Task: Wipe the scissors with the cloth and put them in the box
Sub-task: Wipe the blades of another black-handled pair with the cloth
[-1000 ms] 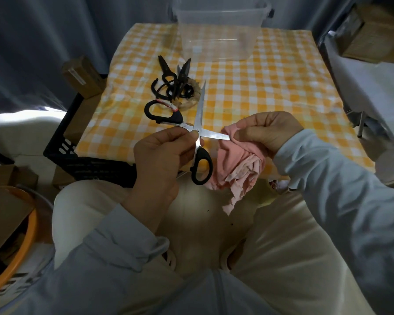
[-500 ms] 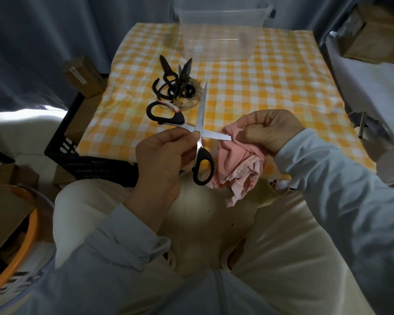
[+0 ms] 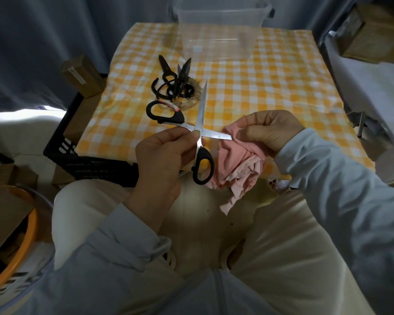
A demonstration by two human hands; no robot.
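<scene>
the left hand (image 3: 159,155) pinches the wide-open black-handled steel scissors (image 3: 199,130) at their pivot above the table's near edge, while the right hand (image 3: 271,130) grips the crumpled pink cloth (image 3: 237,162) against one blade tip.

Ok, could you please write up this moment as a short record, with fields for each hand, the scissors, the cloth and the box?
Left hand: pinches the scissors near the pivot
Right hand: grips the pink cloth, which meets the tip of one blade
Scissors: blades spread wide in a cross, black handles
Box: clear plastic, at the far edge of the table, nothing visible inside
Also on table: pile of black scissors, no hand on it
Stage: wiping; scissors not yet in the box
</scene>
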